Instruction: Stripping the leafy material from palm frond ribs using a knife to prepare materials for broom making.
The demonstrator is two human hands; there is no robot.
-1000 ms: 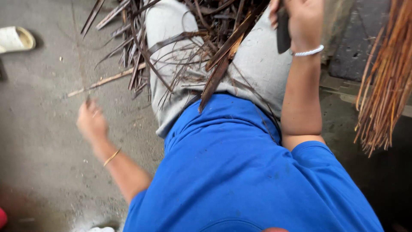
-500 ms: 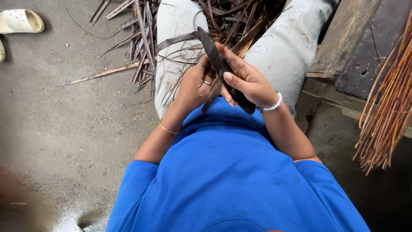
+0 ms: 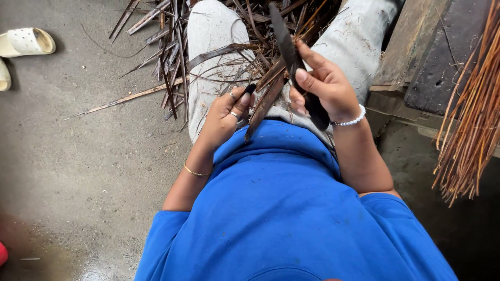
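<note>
Knife blade (image 3: pixel 284 41), dark and long, runs from about five o'clock up to eleven o'clock out of the right hand (image 3: pixel 323 86), which is closed tight round its handle. Left hand (image 3: pixel 226 112) sits at eight o'clock from it, the nearer one to the dry leaf strip (image 3: pixel 265 101), fingers curled and pinching its dark end, the strip slanting across the lap between both hands, just beside the blade
</note>
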